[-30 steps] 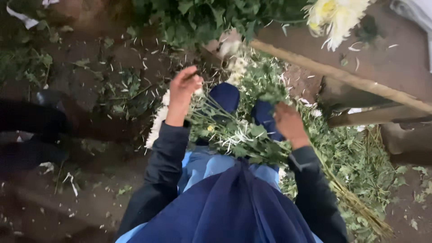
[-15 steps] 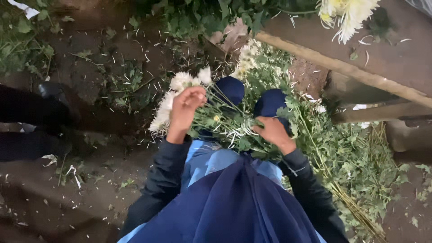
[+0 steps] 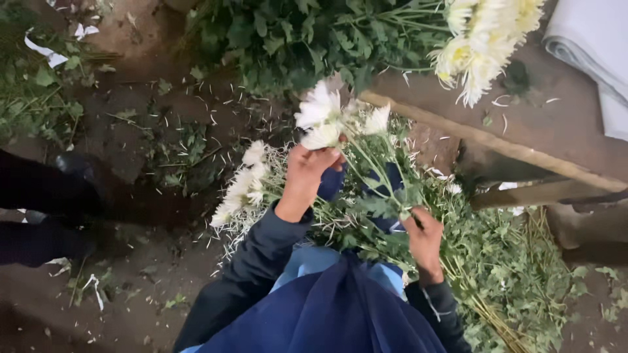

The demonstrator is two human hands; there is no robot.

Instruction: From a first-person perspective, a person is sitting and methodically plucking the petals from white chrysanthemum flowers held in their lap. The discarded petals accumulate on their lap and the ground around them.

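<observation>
Dirt floor (image 3: 150, 281), leaf litter (image 3: 517, 274); wooden bench (image 3: 497, 124), possibly.

Dim, flat light with no clear source and soft, weak shadows. The white flowers (image 3: 325, 117) look slightly overexposed. The left edge sinks into darkness. Mild softness overall, and the leaves (image 3: 510, 261) smear into green blur.

Head cam, steep down, close.
</observation>
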